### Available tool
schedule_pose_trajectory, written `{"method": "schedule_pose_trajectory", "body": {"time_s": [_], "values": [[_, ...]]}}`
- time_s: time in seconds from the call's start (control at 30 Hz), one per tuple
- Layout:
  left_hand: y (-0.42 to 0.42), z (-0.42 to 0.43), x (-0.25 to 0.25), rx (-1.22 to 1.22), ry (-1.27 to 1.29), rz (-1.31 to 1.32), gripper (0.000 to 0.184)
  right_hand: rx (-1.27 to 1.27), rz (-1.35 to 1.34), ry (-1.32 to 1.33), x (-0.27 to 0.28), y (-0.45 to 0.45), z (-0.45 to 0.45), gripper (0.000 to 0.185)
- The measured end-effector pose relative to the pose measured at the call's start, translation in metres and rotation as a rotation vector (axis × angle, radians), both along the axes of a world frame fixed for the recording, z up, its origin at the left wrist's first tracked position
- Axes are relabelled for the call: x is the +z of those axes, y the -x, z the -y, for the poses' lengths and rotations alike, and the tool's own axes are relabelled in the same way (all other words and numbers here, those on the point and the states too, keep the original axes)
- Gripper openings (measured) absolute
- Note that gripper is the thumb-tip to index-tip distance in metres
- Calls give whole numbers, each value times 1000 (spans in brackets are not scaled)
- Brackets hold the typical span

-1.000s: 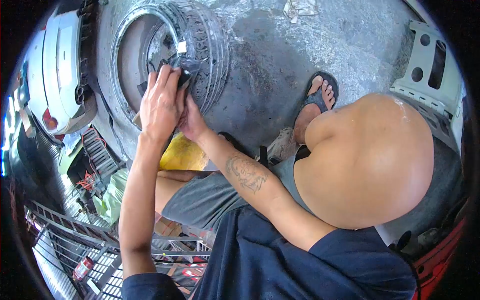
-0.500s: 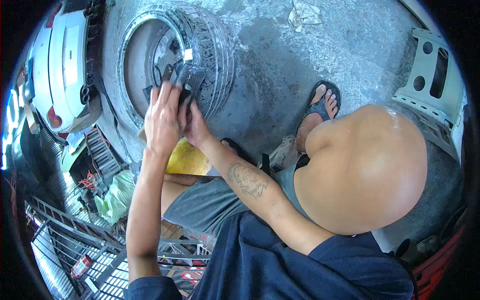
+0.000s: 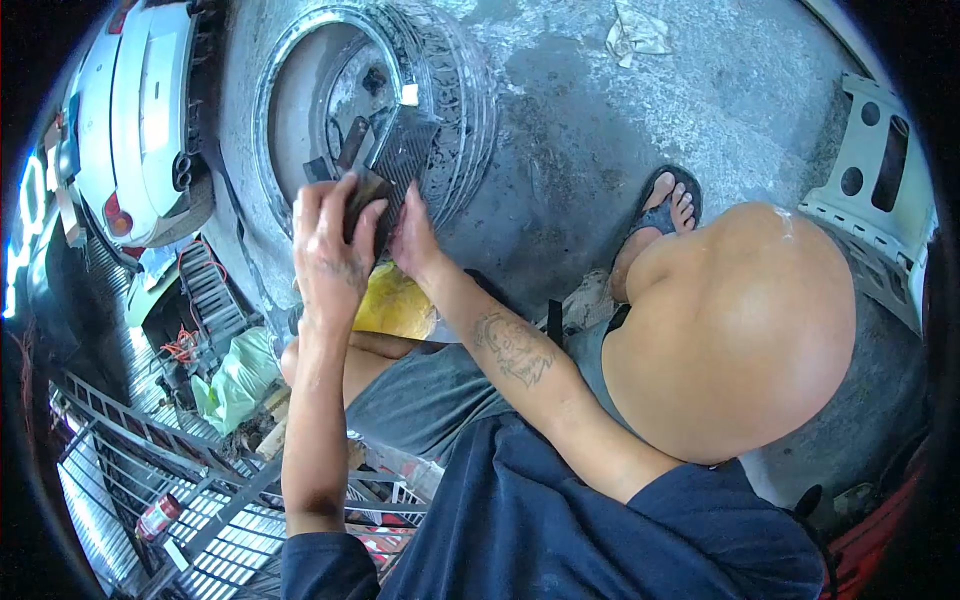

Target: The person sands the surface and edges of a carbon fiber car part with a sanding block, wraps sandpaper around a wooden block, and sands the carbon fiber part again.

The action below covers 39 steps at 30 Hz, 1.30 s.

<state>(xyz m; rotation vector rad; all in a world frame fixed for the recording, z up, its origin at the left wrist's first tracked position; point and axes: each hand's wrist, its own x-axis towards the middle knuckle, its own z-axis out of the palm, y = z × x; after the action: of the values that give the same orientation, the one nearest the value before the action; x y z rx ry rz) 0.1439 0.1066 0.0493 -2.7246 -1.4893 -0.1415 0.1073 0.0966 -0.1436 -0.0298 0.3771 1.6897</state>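
Observation:
My left hand (image 3: 333, 245) curls its fingers and thumb around a dark block-like piece (image 3: 368, 203). Just right of it is my right hand (image 3: 412, 238), thumb pointing up and the other fingers bent and partly hidden; what they pinch is not clear. A ribbed dark piece (image 3: 405, 150) lies beyond my right fingertips, over the tire's inner edge. Past my left fingers a narrow dark strip (image 3: 352, 143) sticks up. Both hands are over the near side of a dusty tire (image 3: 465, 110) lying flat on the floor.
Under my forearms shows a yellow surface (image 3: 398, 300). A white car (image 3: 150, 110) stands at the left. Lower left are a green-white plastic bag (image 3: 245, 372) and a metal rack (image 3: 215, 490). A cloth (image 3: 638, 35) lies on the floor; a pale metal panel (image 3: 868, 160) stands right.
My hands have drawn slightly apart, uncovering more of the dark block and the ribbed piece. The whole view has shifted, so the tire sits a little further right and higher.

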Motion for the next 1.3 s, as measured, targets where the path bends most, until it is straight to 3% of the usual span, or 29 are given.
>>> {"method": "schedule_pose_trajectory", "body": {"time_s": [0.23, 0.33, 0.47, 0.6, 0.73, 0.77, 0.87, 0.93, 1.0, 1.17, 1.27, 1.3], "values": [[-22, -25, -19, -166, 51, -230, 43, 65, 27, 75, -3, 2, 2, 64], [-10, -23, -15, -186, 69, -241, 43, 146, 102, 128, -9, 11, 0, 64], [-33, -51, -32, -204, 59, -249, 47, 60, 26, 77, -3, 2, 2, 61], [-6, -18, -15, -164, 58, -269, 46, 66, -5, 51, -4, 5, 2, 60], [-32, -44, -27, -192, 60, -233, 41, 53, -69, 279, 22, -9, -1, 52], [-30, -46, -31, -196, 46, -210, 39, 169, 106, 106, -9, 6, 4, 58], [-14, -19, -17, -169, 30, -225, 36, 120, 93, 68, -13, 10, 5, 57], [-11, -26, -21, -193, 28, -220, 36, 37, 10, 105, -6, 12, -4, 58], [-27, -40, -28, -175, 44, -209, 39, 63, -25, 304, 18, -3, -1, 50], [-18, -13, -16, -126, 38, -223, 39, 26, 41, 180, 5, 3, -1, 52], [-24, -36, -28, -167, 53, -244, 41, -20, 36, 266, 18, -2, -2, 51], [-32, -42, -34, -173, 28, -227, 44, 69, 24, 205, 9, -2, 2, 51]]}}
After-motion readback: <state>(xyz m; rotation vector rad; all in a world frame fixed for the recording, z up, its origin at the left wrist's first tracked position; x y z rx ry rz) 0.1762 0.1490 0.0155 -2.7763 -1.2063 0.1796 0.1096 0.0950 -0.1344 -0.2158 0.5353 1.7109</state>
